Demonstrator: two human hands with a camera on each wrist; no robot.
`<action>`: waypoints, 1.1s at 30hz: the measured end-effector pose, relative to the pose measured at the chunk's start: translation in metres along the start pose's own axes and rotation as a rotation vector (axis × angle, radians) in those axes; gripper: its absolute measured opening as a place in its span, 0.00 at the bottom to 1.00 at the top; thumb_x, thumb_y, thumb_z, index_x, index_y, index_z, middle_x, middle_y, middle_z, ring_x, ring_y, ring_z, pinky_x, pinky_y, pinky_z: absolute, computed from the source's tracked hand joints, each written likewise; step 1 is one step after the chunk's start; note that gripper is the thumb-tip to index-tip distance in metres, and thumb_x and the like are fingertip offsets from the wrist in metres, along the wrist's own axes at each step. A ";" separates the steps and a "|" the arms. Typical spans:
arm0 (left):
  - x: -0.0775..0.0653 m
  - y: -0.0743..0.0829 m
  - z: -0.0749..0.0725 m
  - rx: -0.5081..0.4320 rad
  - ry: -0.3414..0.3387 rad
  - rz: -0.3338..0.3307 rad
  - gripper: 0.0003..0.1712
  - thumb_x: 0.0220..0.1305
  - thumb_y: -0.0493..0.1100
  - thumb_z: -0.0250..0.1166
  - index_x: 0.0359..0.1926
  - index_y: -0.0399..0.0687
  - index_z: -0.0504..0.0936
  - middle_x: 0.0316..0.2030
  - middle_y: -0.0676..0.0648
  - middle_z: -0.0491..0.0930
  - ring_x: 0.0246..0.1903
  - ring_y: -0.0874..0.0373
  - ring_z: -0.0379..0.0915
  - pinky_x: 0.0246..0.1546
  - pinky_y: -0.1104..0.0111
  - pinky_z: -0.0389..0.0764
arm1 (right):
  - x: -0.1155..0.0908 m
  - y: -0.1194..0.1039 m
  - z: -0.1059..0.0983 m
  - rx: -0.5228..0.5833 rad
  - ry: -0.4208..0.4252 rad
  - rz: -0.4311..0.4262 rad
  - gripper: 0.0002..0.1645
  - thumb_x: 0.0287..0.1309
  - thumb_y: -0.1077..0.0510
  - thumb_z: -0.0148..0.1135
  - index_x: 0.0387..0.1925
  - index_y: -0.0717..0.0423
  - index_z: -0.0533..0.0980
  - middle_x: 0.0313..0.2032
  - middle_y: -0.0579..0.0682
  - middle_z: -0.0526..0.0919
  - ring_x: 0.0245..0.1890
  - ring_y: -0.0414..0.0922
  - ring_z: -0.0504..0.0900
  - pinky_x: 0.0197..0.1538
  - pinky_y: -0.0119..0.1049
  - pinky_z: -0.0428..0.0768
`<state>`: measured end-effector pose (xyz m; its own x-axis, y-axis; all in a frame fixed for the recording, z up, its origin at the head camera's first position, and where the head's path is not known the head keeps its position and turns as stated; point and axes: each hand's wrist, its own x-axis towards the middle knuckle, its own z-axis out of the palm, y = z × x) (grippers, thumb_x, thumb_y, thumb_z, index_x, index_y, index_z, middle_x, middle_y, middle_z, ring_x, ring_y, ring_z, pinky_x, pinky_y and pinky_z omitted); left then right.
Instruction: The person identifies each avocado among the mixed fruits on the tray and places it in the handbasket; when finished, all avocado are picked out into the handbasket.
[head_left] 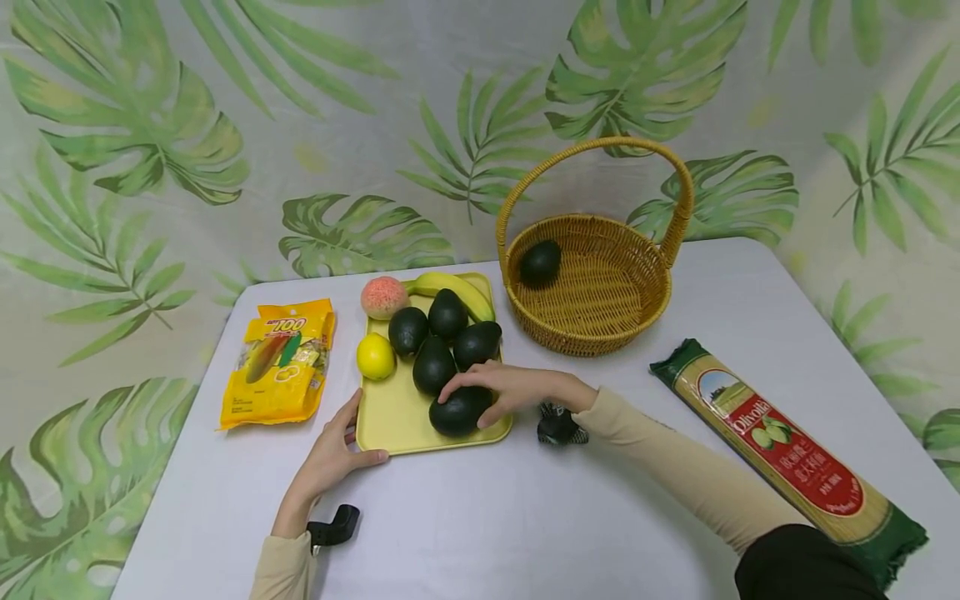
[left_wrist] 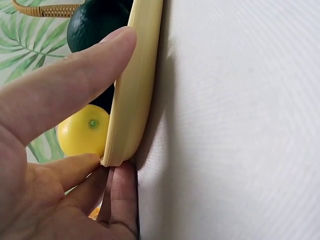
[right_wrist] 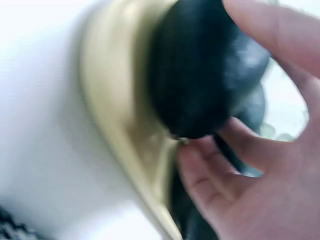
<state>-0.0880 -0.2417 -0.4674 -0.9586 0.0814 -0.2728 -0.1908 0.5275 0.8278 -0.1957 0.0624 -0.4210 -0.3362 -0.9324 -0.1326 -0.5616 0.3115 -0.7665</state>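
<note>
My right hand point(head_left: 506, 387) grips a dark avocado point(head_left: 456, 414) at the front of a yellow tray point(head_left: 393, 425). In the right wrist view, thumb and fingers curl round that avocado point(right_wrist: 200, 70), with the tray's rim beside it. My left hand point(head_left: 337, 450) holds the tray's front left corner. The left wrist view shows its thumb across the tray wall point(left_wrist: 135, 90) and its fingers at the side, near a yellow lemon point(left_wrist: 85, 131). Several other avocados point(head_left: 434, 367) lie on the tray with a banana point(head_left: 457, 290) and a pinkish round fruit point(head_left: 385, 297).
A wicker basket point(head_left: 585, 337) with a tall handle stands behind and right of the tray, one avocado point(head_left: 540, 264) inside. A yellow candy bag point(head_left: 277, 367) lies at left. On the right lies a long pasta packet point(head_left: 787, 450), partly under my right sleeve.
</note>
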 end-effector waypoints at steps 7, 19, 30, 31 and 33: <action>0.001 0.001 0.000 -0.016 -0.004 0.007 0.64 0.49 0.44 0.77 0.75 0.43 0.41 0.68 0.32 0.53 0.64 0.37 0.55 0.64 0.49 0.60 | -0.002 0.003 0.007 0.022 0.051 0.020 0.29 0.57 0.56 0.68 0.59 0.39 0.70 0.51 0.41 0.71 0.47 0.42 0.65 0.53 0.36 0.69; 0.001 0.001 0.000 -0.009 0.007 -0.002 0.64 0.48 0.45 0.77 0.76 0.44 0.42 0.67 0.33 0.57 0.64 0.38 0.56 0.63 0.49 0.60 | -0.050 -0.004 -0.049 0.160 0.223 -0.020 0.31 0.59 0.55 0.66 0.63 0.49 0.69 0.60 0.46 0.70 0.54 0.47 0.68 0.56 0.46 0.68; 0.001 0.001 0.000 0.000 0.008 -0.001 0.64 0.48 0.44 0.77 0.75 0.43 0.42 0.67 0.34 0.56 0.63 0.39 0.57 0.63 0.50 0.61 | -0.104 0.025 -0.116 0.140 0.511 0.171 0.28 0.61 0.58 0.63 0.62 0.53 0.68 0.62 0.54 0.67 0.62 0.52 0.64 0.59 0.53 0.65; 0.001 0.001 0.000 0.000 0.008 -0.001 0.64 0.48 0.44 0.77 0.75 0.43 0.42 0.67 0.33 0.56 0.63 0.39 0.57 0.63 0.50 0.61 | -0.107 0.030 -0.122 0.145 0.536 0.185 0.28 0.61 0.59 0.62 0.63 0.53 0.67 0.62 0.55 0.67 0.62 0.53 0.64 0.59 0.54 0.65; 0.001 0.001 0.000 0.003 0.008 -0.003 0.64 0.48 0.44 0.77 0.75 0.43 0.42 0.67 0.34 0.56 0.63 0.39 0.57 0.63 0.50 0.61 | -0.113 0.041 -0.131 0.143 0.576 0.208 0.28 0.62 0.59 0.61 0.63 0.55 0.67 0.62 0.56 0.65 0.62 0.55 0.63 0.59 0.55 0.65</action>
<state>-0.0889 -0.2409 -0.4665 -0.9596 0.0729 -0.2717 -0.1934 0.5304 0.8254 -0.2800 0.2042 -0.3548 -0.8032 -0.5943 0.0408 -0.3469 0.4111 -0.8430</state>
